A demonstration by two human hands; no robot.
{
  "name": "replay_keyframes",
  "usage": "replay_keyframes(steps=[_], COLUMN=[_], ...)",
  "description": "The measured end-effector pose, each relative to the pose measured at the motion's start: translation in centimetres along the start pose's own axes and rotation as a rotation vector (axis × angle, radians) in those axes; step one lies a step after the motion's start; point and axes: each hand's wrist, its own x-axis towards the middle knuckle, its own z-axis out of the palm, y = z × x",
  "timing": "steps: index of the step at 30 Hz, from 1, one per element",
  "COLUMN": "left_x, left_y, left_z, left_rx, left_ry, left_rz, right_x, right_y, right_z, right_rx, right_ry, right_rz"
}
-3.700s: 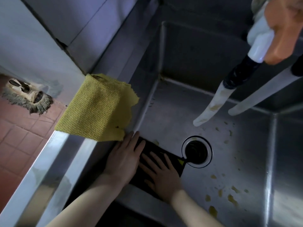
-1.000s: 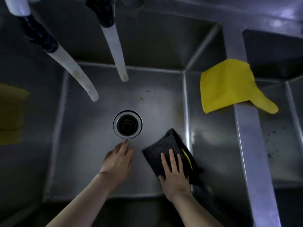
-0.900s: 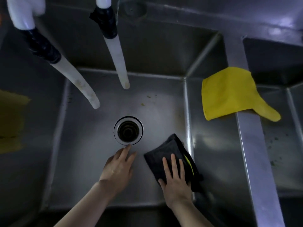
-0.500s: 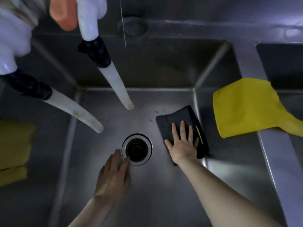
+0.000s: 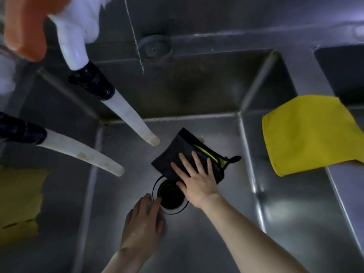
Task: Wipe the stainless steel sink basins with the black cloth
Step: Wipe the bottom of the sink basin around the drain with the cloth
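The folded black cloth (image 5: 178, 152), with a yellow-green tag, lies on the floor of the steel sink basin (image 5: 216, 223), just behind the round drain (image 5: 170, 196). My right hand (image 5: 196, 180) presses flat on the cloth with straight, spread fingers, and its heel covers the drain's right rim. My left hand (image 5: 142, 223) rests flat on the basin floor, fingertips touching the drain's left rim.
Two white spouts with black collars (image 5: 130, 117) (image 5: 78, 152) hang over the basin's left half. A yellow cloth (image 5: 307, 133) drapes over the divider to the right basin (image 5: 342, 75). Another yellowish cloth (image 5: 17, 203) lies at the far left. An orange tap handle (image 5: 23, 26) is at the top left.
My right hand has slid the black cloth from the basin's right wall leftward toward the middle, behind the drain. My left hand has stayed at the drain's left rim.
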Motion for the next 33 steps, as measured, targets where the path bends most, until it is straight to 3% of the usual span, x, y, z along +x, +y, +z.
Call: replay_keyframes(steps=[3,9,11,20,24,33], left_x=[0.4,2.3,2.3,4.1,4.4,4.9], left_y=[0.3,0.8,0.8,0.0,0.1,-2.0], left_z=[-0.6,-1.1,-1.1,-1.2,-1.1,-1.2], left_rx=[-0.017,-0.058,-0.064,-0.069,-0.075,-0.08], left_ry=[0.004,0.015,0.015,0.037,0.049,0.064], left_rz=[0.001,0.004,0.006,0.025,0.039,0.054], right_x=[-0.6,-4.8,-5.8,0.5,2.3,5.6], right_y=[1.2,3.0,3.3,6.3,8.2,7.5], right_z=[-0.5,1.1,1.2,-2.4,-2.9,-2.2], right_rx=[0.026,0.131,0.144,0.006,-0.103,0.022], right_ry=[0.007,0.15,0.17,0.026,0.083,0.251], right_rz=[0.071,0.497,0.564,0.589,0.529,0.454])
